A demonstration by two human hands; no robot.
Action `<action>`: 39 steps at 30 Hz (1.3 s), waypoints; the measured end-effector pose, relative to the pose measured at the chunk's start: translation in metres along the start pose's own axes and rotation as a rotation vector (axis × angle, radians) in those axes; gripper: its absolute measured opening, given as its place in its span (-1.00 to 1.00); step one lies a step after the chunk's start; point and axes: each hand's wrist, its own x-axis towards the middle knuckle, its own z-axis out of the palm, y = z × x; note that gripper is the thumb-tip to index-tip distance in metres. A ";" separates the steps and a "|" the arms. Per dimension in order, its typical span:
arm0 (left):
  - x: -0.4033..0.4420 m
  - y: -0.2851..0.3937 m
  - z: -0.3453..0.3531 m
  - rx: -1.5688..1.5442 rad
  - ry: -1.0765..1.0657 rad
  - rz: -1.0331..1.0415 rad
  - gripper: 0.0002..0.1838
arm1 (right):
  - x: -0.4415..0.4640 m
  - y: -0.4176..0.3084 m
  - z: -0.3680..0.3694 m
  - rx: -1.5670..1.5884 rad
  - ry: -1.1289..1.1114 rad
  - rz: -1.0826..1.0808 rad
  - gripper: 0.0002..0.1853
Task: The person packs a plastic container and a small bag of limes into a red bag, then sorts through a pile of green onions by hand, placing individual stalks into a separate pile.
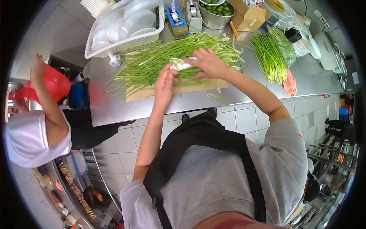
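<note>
Sets the work on a steel table (137, 108), over a tan board (141, 94) covered by a loose pile of long green stalks (146, 65). Centers between the two hands a crumpled white wrap (182, 65), lying on the stalks. Reaches in from 3 o'clock with the right hand (207, 64), palm down, fingers spread, thumb against the wrap. Reaches in from 8 o'clock with the left hand (164, 81), fingers bent, fingertips at the near-left end of the wrap; cannot tell whether pressed together in a pinch or merely resting. Includes, at 10 o'clock from the wrap, a white basket (159, 35) of clear plastic containers (139, 21); at 12 o'clock, a blue tape dispenser (175, 21) beside a gray tape dispenser (193, 21); at 1 o'clock, a metal bowl (216, 22) of green limes (221, 10); at 2 o'clock, an orange stick (233, 29) near a cardboard box (251, 19). Shows at 3 o'clock a second bundle (268, 57) of stalks, beside a plastic bag (284, 49) of greens, with a salmon-colored cloth (289, 82) near the lower end. Includes at 9 o'clock, off the table's left end, a red container (59, 82) near a co-worker's hand (37, 68).
</note>
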 end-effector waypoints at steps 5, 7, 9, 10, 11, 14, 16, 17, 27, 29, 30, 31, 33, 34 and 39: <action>0.004 -0.014 0.003 0.445 -0.014 0.239 -0.80 | 0.049 0.053 -0.016 0.238 -0.002 0.123 -0.43; 0.002 -0.010 0.006 0.403 -0.010 0.197 -0.81 | 0.066 0.078 -0.010 0.267 -0.034 0.232 -0.36; 0.001 -0.013 0.006 0.493 -0.013 0.302 -0.81 | 0.073 0.086 -0.009 0.235 -0.364 0.269 -0.23; 0.002 -0.015 0.005 0.496 -0.009 0.303 -0.81 | 0.073 0.085 -0.005 0.236 -0.362 0.264 -0.23; 0.004 -0.013 0.006 0.567 -0.017 0.335 -0.81 | 0.072 0.080 -0.003 0.168 -0.396 0.218 -0.19; 0.010 -0.013 0.010 0.579 -0.011 0.352 -0.82 | 0.079 0.072 0.001 0.204 -0.495 0.237 -0.26; 0.022 -0.013 0.011 0.442 -0.065 0.216 -0.81 | 0.084 0.075 0.001 0.285 -0.697 0.267 -0.43; 0.028 -0.014 0.011 0.422 -0.077 0.237 -0.82 | 0.084 0.073 -0.003 0.281 -0.697 0.267 -0.43; -0.016 0.037 0.009 0.253 0.090 0.290 -0.84 | 0.050 0.023 -0.069 -0.158 -0.027 0.159 -0.43; -0.015 0.037 0.007 0.431 0.047 0.452 -0.86 | 0.028 0.017 -0.043 -0.086 -0.086 -0.036 -0.27; -0.013 0.035 0.007 0.613 0.010 0.627 -0.87 | 0.017 0.020 -0.035 -0.087 -0.097 -0.027 -0.27; -0.011 0.025 0.006 0.706 0.010 0.647 -0.90 | 0.008 0.025 -0.029 0.042 -0.092 -0.063 -0.34; -0.011 0.029 0.010 0.853 -0.035 0.636 -0.92 | 0.001 0.040 -0.036 0.166 -0.089 -0.095 -0.40; -0.012 0.030 0.012 1.011 -0.079 0.620 -0.93 | 0.001 0.051 -0.044 0.293 -0.046 -0.058 -0.52; -0.001 0.021 0.017 1.177 -0.175 0.626 -0.94 | -0.013 0.053 -0.054 0.016 -0.350 0.171 -0.87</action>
